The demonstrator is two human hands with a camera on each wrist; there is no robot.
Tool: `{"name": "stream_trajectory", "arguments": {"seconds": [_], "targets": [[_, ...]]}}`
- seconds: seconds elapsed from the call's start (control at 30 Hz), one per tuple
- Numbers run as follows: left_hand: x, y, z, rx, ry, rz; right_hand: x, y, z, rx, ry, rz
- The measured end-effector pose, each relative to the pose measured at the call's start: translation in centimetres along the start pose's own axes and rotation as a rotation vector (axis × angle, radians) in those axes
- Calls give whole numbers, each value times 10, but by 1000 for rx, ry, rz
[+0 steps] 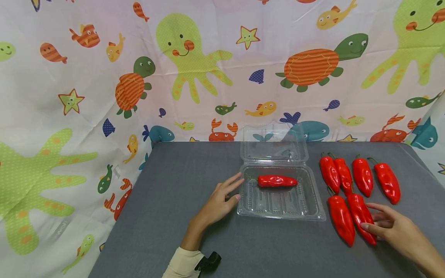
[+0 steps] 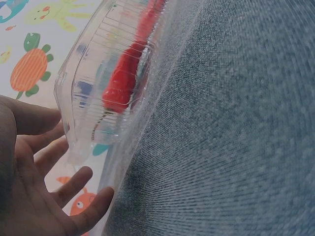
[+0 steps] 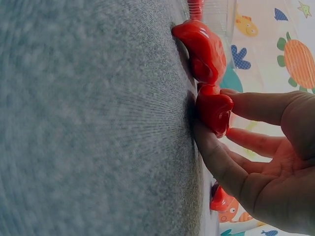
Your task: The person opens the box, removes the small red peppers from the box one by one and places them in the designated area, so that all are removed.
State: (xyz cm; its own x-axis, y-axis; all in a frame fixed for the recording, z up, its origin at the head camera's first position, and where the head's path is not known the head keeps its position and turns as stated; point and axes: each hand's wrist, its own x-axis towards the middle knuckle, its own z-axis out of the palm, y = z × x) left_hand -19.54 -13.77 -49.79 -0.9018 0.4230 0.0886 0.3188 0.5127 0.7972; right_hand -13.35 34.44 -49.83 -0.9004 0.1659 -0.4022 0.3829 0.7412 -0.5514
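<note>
A clear plastic clamshell box [image 1: 281,202] stands with its lid [image 1: 274,143] raised, one red pepper [image 1: 277,180] lying crosswise inside. My left hand [image 1: 217,206] is at the box's left side, fingers spread and fairly straight, fingertips at the rim; the left wrist view shows that hand [image 2: 47,182] beside the box wall [image 2: 74,93]. On the right, my right hand [image 1: 391,226] pinches a red pepper [image 1: 361,216] on the table between thumb and fingers. In the right wrist view, this pepper [image 3: 214,110] is seen end-on, with the thumb on one side and fingers on the other.
Several more red peppers lie right of the box, among them one [image 1: 342,220] alongside the held pepper and one [image 1: 387,182] at the far right. A grey cloth [image 1: 174,181] covers the table. Behind it hangs a curtain [image 1: 208,116] printed with sea animals.
</note>
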Motion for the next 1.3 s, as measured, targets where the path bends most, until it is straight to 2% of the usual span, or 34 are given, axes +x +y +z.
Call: {"name": "stream_trajectory", "arguments": {"seconds": [0.3, 0.67, 0.77, 0.97, 1.13, 1.3], "targets": [[0, -1, 1, 1, -3, -8, 0, 2, -2, -9, -14, 21], [0, -1, 0, 1, -4, -2, -3, -5, -9, -80, 74, -20], [0, -1, 0, 2, -5, -1, -4, -10, -10, -87, 109, -53], [0, -1, 0, -3, -8, 0, -9, -23, -15, -101, 175, -174], [0, 0, 0, -3, -4, 3, -11, -43, -16, -57, 185, -228], [-1, 0, 0, 2, -7, -1, -14, -61, -12, -3, 233, -347]]}}
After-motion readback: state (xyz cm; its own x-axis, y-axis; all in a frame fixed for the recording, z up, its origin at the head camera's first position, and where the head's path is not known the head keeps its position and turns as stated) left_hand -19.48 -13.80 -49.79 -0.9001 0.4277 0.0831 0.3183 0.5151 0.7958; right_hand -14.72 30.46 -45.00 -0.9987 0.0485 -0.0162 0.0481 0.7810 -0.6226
